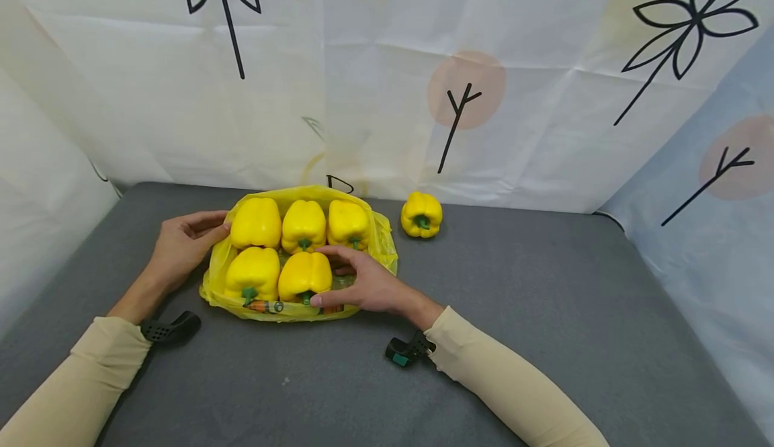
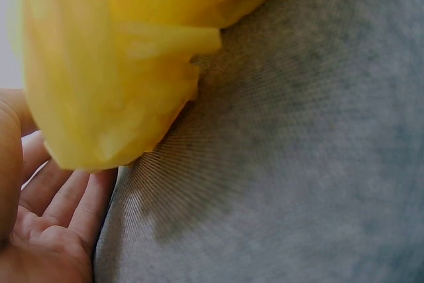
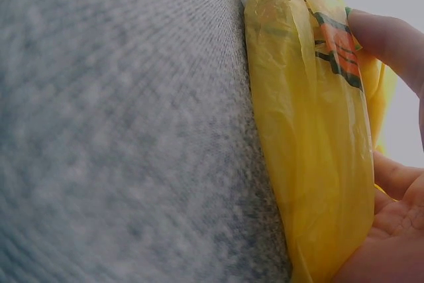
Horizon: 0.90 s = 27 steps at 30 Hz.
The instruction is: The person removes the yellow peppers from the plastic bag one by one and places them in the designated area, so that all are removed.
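A yellow plastic bag [image 1: 387, 249] lies spread on the grey table, its mouth facing up, with several yellow bell peppers inside in two rows. My left hand [image 1: 184, 245] holds the bag's left rim, thumb and fingertips close together there. In the left wrist view, the bag's side [image 2: 99, 97] hides those fingertips. With its thumb and fingers around the sides, my right hand [image 1: 369, 282] grips the front-row bell pepper [image 1: 296, 272] nearest to it, whose green stem points toward me. Printed bag plastic [image 3: 311, 130] stands in front of the right palm in the right wrist view.
One more yellow bell pepper [image 1: 421, 215] rests on the table to the right of the bag, near the back edge. A white patterned cloth [image 1: 375, 97] hangs behind the grey table [image 1: 514, 299]. Dark bands [image 1: 172, 328] sit around both wrists.
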Motion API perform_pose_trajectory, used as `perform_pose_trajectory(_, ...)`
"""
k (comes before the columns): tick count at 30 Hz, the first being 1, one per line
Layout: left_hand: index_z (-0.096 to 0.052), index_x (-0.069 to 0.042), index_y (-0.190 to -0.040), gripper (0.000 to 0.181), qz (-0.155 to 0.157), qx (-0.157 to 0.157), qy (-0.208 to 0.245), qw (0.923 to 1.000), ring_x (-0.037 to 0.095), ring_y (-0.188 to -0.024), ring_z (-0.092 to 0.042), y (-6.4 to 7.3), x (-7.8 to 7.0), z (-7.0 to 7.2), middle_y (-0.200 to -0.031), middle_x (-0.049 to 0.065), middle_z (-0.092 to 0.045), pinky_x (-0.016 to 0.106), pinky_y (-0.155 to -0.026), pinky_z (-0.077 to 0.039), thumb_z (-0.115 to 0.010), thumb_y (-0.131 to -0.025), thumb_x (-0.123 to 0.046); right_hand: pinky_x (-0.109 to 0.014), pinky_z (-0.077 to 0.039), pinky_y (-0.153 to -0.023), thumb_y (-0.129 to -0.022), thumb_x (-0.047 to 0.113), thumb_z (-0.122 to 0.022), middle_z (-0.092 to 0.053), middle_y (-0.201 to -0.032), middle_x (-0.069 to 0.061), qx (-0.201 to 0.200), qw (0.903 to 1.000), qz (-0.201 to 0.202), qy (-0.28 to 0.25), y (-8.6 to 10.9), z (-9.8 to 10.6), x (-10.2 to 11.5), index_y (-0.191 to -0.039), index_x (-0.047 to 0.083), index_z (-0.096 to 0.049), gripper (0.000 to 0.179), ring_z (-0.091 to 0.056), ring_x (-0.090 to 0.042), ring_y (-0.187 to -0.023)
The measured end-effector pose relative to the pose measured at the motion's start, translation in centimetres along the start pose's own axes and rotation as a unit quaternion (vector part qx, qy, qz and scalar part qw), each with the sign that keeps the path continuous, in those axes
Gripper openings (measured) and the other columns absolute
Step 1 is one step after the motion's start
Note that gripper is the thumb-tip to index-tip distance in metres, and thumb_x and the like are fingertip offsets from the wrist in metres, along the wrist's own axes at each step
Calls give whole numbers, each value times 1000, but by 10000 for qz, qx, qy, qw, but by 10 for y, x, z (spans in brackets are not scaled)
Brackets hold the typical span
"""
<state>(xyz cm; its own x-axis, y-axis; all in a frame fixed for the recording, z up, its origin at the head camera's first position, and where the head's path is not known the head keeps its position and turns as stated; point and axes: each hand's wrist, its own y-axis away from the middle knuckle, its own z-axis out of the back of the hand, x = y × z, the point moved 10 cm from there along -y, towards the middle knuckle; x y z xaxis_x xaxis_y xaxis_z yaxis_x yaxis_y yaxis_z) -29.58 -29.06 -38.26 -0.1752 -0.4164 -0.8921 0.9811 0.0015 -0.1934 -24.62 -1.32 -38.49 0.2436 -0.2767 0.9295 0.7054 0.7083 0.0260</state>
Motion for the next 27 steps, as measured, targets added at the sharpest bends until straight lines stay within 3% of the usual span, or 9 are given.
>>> perform_pose_trajectory(27, -56, 13, -136, 50, -73, -51, 41, 10000, -12, -94, -62, -1, 0, 0, -103, -28, -62, 8, -78, -52, -67, -101, -21, -29, -45, -107, -90, 17, -79, -51, -146, -1, -85, 9999, 47, -61, -1, 1, 0, -153, 13, -44, 72, -52, -14, -130)
